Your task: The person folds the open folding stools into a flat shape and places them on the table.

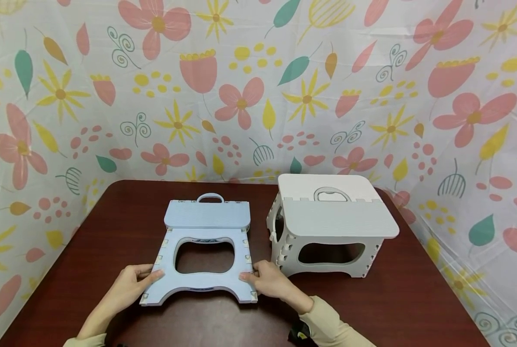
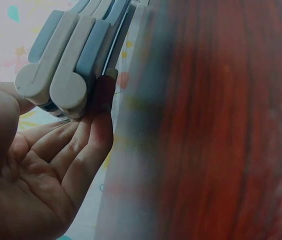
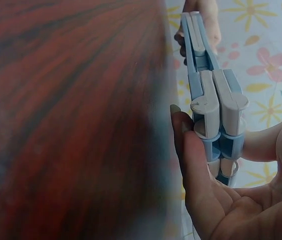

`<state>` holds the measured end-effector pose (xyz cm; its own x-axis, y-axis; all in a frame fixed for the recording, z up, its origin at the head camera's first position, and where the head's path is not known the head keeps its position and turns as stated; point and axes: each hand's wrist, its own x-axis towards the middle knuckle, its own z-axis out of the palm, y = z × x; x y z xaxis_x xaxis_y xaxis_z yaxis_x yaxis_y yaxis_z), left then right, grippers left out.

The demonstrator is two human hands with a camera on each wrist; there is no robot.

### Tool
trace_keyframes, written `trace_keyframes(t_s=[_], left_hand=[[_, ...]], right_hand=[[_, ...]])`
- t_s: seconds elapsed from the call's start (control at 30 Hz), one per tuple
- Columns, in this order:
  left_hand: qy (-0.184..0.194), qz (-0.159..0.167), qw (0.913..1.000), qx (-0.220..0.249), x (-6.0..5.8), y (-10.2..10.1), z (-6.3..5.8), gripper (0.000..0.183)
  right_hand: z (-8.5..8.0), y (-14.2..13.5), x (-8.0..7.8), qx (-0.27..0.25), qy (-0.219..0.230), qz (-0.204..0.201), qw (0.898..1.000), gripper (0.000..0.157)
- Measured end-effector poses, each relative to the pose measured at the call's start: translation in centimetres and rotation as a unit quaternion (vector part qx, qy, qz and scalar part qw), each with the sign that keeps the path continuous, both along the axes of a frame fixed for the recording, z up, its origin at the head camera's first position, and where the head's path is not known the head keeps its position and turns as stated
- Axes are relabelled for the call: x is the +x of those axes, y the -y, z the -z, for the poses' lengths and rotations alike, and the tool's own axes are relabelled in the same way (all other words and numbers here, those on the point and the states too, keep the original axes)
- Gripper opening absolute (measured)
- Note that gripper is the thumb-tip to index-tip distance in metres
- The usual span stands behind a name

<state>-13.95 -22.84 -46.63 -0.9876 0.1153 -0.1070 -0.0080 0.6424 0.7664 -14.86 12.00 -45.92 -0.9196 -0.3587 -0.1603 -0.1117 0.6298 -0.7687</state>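
Note:
A light blue folding stool (image 1: 197, 279), folded flat, is held between both hands over the table, its handle end away from me. My left hand (image 1: 125, 289) grips its left edge near the legs, thumb on the upper face. On the opposite edge, my right hand (image 1: 273, 280) holds it the same way. In the left wrist view, the fingers curl beneath the stool's stacked hinge ends (image 2: 68, 85). The right wrist view has the folded panels (image 3: 213, 100) between thumb and fingers, with a gap to the tabletop.
A white and grey folding stool (image 1: 340, 219) stands unfolded on the right, close to my right hand. The dark red-brown table (image 1: 124, 217) reaches back to a flower-printed curtain (image 1: 241, 96). A small black object (image 1: 300, 333) is by the right sleeve.

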Motion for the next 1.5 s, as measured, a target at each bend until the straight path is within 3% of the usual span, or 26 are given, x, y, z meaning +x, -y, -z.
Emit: trace_keyframes(t_s=[0.33, 1.5], left_hand=[[0.006, -0.001, 1.0, 0.004, 0.0, 0.12, 0.08, 0.056], [0.014, 0.0, 0.9999, 0.003, -0.24, 0.42, 0.65, 0.057]], right_hand=[[-0.17, 0.14, 0.03, 0.003, -0.012, -0.007, 1.0, 0.037], [-0.01, 0.31, -0.12, -0.014, 0.006, -0.007, 1.0, 0.037]])
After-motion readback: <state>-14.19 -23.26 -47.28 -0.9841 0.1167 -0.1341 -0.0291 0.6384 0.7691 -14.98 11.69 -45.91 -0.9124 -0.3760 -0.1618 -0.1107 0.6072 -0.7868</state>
